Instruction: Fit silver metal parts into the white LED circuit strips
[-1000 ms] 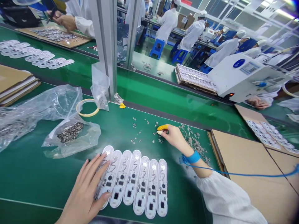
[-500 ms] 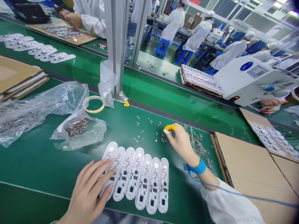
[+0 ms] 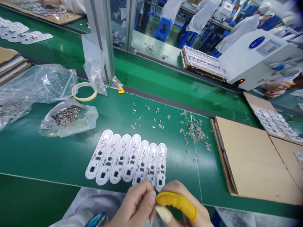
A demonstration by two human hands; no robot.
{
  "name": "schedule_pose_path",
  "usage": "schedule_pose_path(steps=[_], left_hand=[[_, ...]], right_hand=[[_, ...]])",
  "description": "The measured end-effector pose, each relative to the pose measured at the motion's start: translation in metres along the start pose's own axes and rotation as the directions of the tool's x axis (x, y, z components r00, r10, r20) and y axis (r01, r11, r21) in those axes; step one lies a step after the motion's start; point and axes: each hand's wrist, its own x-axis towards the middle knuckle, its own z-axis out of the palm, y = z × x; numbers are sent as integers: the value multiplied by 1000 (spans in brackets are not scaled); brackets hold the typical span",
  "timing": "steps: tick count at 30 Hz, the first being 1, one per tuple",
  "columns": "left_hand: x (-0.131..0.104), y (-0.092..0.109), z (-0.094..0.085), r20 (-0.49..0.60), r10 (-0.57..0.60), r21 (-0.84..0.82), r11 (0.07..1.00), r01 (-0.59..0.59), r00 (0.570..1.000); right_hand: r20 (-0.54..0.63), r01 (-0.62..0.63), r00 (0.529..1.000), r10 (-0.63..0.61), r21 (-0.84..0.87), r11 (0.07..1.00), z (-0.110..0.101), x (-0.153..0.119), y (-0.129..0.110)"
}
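My left hand [image 3: 134, 206] and my right hand [image 3: 197, 209] meet at the bottom middle, fingertips pinched together. Whatever sits between them is too small or hidden to name. A yellow finger cot [image 3: 177, 201] covers my right index finger, and a pale one is on the thumb. Just beyond my hands lies a row of several white oblong casings [image 3: 115, 160], each with a coiled wire, a round disc and dark parts inside. My fingers cover the near ends of some on the right. Small metal parts [image 3: 161, 123] are scattered in little clusters behind the row.
A larger pile of metal parts [image 3: 197, 132] lies to the right, beside stacked cardboard [image 3: 255, 157]. At left are an open plastic bag of metal parts [image 3: 67, 116], a tape roll [image 3: 84, 92] and a metal post [image 3: 101, 41]. A white machine [image 3: 255, 60] stands at back right.
My right hand has come back from the scattered parts to the bottom middle. My left hand has left the casings, closed its fingers and joined it. The view has tilted downward.
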Motion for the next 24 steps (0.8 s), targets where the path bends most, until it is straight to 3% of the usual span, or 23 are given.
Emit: schedule_pose_path(steps=[3,6,9,11,12,14,16,17,19,24], left_hand=[[2,-1,2,85,14,-123,992,-3,996],[6,5,1,139,-23,-96,995,37,990],[8,5,-1,112,-48,61,997,41,993],[9,-3,-3,81,80,321,942,-102,993],[10,-9,-4,103,190,492,844,-216,976],[12,-23,-5,238,412,762,482,-432,879],[17,-36,-5,389,512,844,134,-519,766],[19,-42,-5,430,520,855,28,-518,738],[24,-50,-6,453,506,869,-65,-491,734],[29,-55,-9,462,474,875,-105,-472,750]], right_hand=[[7,-3,1000,2,126,992,-2,-4,3],[-18,12,1000,-9,144,989,-4,-2,2],[-39,53,998,-52,36,998,-10,8,12],[-65,60,995,-69,-131,990,-15,17,29],[-75,62,994,-80,-224,973,-18,22,39],[-62,80,992,-112,-377,923,-23,29,59],[-15,116,990,-137,-450,885,-26,33,73],[6,131,989,-145,-464,876,-27,33,77],[31,153,987,-156,-471,869,-27,34,79],[85,196,981,-177,-499,844,-27,35,77]])
